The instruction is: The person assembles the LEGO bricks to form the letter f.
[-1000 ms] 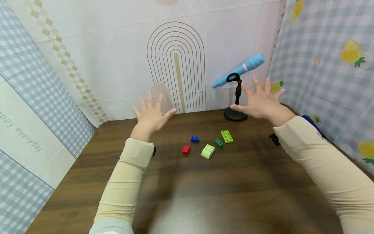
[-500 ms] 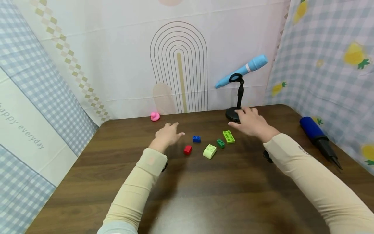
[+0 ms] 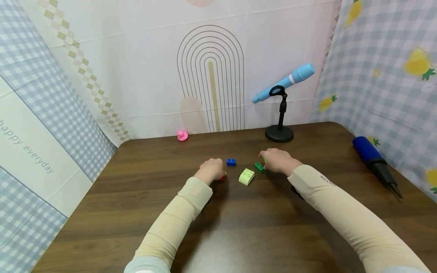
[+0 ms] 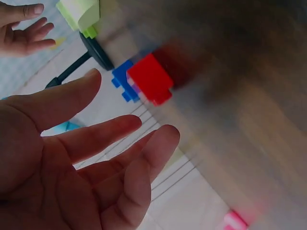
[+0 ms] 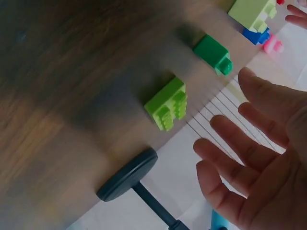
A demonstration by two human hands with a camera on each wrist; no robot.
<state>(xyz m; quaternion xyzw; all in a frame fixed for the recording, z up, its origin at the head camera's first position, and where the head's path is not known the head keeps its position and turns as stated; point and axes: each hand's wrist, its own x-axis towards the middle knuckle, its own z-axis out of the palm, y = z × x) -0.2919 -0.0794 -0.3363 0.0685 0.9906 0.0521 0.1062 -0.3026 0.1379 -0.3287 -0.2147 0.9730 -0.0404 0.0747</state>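
1. The pale green brick [image 3: 246, 177] lies on the surface [image 3: 239, 227], studs up; its long axis slants from near left to far right, the rounded end towards the person.
2. Left of the pale green brick is the red brick [image 4: 149, 79], on its side, studs facing away from that brick.
3. Beyond the pale green brick and to its left, the blue brick [image 3: 231, 162] stands studs up, long axis running left to right.
4. Just beyond the pale green brick, to its right, is the dark green brick [image 3: 259, 167], long axis slanting from far left to near right.
5. Farther right and beyond the pale green brick lies the lime brick [image 5: 166, 104], studs up, mostly hidden in the head view.
6. The left hand [image 3: 211, 169], left of the pale green brick, is at the red brick, fingers loosely bent, thumb apart from them; contact cannot be told.
7. The right hand [image 3: 278, 161], right of the pale green brick, is over the lime brick, fingers gently curved, thumb apart; contact is unclear.
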